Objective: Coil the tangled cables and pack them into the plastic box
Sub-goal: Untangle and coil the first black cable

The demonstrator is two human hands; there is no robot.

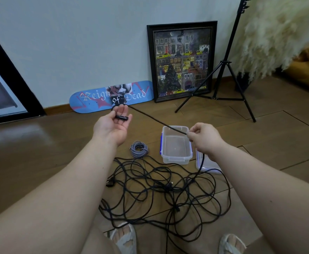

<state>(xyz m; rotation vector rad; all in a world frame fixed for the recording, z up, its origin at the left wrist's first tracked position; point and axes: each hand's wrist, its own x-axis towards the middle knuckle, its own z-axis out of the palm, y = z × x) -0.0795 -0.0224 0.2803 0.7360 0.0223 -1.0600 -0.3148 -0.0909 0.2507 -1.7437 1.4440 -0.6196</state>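
1. The left hand (113, 125) is raised palm up, fingers loosely curled, with the black plug end (121, 117) of a cable resting across the fingers.
2. The right hand (203, 138) pinches the same black cable (157, 120) between thumb and fingertips, just above the box; the cable runs taut between the two hands.
3. From the right hand the cable drops to a large tangle of black cables (168, 187) sprawled on the wooden floor (40, 162) in front of the person's slippered feet (126, 237).
4. A small grey cable (139, 149), already coiled, lies between the tangle and the left hand.
5. The clear plastic box (175, 143) stands open and empty beside the coil; its lid (205, 165) lies just to its right.
6. A skateboard deck (111, 97), a framed picture (183, 60) and a black tripod (223, 70) stand along the wall.
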